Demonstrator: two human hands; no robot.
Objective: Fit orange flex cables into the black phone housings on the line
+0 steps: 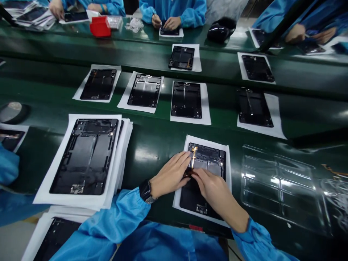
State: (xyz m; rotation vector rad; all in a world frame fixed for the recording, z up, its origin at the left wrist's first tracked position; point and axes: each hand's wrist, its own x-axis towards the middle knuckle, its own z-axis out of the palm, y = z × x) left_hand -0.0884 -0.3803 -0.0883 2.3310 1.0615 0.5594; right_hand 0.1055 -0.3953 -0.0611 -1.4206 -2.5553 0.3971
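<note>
In front of me an opened black tablet housing (214,159) lies on a sheet of white paper (228,181). An orange flex cable (194,156) runs down the left part of its inside. My right hand (213,185) is closed in a pinch at the lower end of that cable; the fingertips partly hide what is there. My left hand (172,172) rests flat along the housing's left edge, fingers stretched out, its thumb close to the right fingertips. A wristwatch (146,191) is on the left wrist.
A stack of tablet housings with paper (84,156) stands at left. Clear plastic trays (280,188) and an orange flex cable (334,170) lie at right. Beyond, several housings on paper (186,99) lie on the green surface. Co-workers' hands (172,23) work across the bench.
</note>
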